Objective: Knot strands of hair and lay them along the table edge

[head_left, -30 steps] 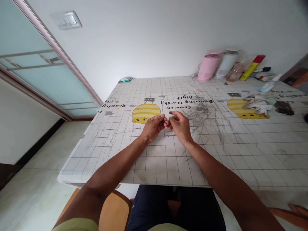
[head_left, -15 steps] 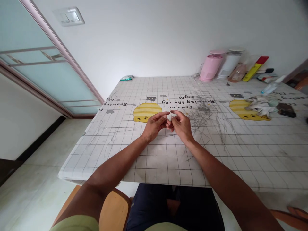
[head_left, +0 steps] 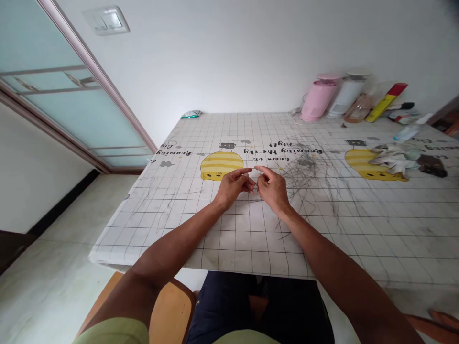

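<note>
Hands (head_left: 234, 187) hover inside the near table edge (head_left: 229, 266); tangled strands (head_left: 301, 171) lie rightward.

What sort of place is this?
Likely a home: a white, grid-lined tablecloth printed with yellow cartoon figures, a pale-blue, pink-framed door and a tan wooden seat.

Soft light falls on a white wall (head_left: 229, 62) bearing a switch plate (head_left: 106, 20), a pink-framed door (head_left: 64, 55) with pale blue panels (head_left: 75, 114), black skirting (head_left: 64, 203) along the pale floor (head_left: 53, 277), a table (head_left: 394, 229) under checked cloth (head_left: 251, 258) and a wooden chair (head_left: 170, 313).
</note>
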Demonstrator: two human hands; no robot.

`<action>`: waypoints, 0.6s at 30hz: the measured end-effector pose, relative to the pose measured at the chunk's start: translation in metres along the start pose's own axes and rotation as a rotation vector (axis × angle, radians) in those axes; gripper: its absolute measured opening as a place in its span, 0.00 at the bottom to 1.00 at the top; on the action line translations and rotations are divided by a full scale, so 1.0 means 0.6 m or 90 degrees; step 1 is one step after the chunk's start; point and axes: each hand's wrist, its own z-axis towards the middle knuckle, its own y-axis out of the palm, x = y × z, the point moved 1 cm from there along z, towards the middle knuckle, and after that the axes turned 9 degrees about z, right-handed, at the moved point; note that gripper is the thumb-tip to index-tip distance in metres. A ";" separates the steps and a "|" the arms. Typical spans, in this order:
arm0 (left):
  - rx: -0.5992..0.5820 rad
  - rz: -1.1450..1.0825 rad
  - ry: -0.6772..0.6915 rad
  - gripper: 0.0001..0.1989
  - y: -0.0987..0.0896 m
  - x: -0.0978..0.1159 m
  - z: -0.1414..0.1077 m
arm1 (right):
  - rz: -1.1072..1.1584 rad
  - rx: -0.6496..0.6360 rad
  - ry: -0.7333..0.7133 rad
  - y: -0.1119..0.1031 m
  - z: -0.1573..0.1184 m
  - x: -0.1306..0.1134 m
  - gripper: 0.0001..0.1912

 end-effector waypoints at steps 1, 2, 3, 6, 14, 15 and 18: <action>0.011 0.005 -0.004 0.18 0.000 0.000 0.000 | -0.013 -0.002 -0.019 -0.001 0.001 0.002 0.21; 0.023 0.011 -0.006 0.18 -0.001 0.001 0.000 | -0.025 -0.005 -0.038 -0.002 0.002 0.004 0.20; 0.034 0.019 -0.004 0.17 -0.001 0.001 0.001 | -0.036 -0.010 -0.054 -0.002 0.002 0.007 0.20; 0.048 0.044 0.014 0.18 -0.002 0.000 0.004 | -0.068 -0.021 -0.086 -0.001 0.002 0.012 0.19; 0.039 0.081 0.011 0.21 0.000 -0.008 0.005 | -0.142 -0.043 -0.153 0.002 0.001 0.018 0.20; 0.041 0.086 0.008 0.20 0.000 -0.008 0.005 | -0.139 -0.046 -0.157 0.001 0.002 0.018 0.20; 0.037 0.096 -0.001 0.18 0.000 -0.011 0.006 | -0.152 -0.054 -0.171 -0.002 0.005 0.019 0.19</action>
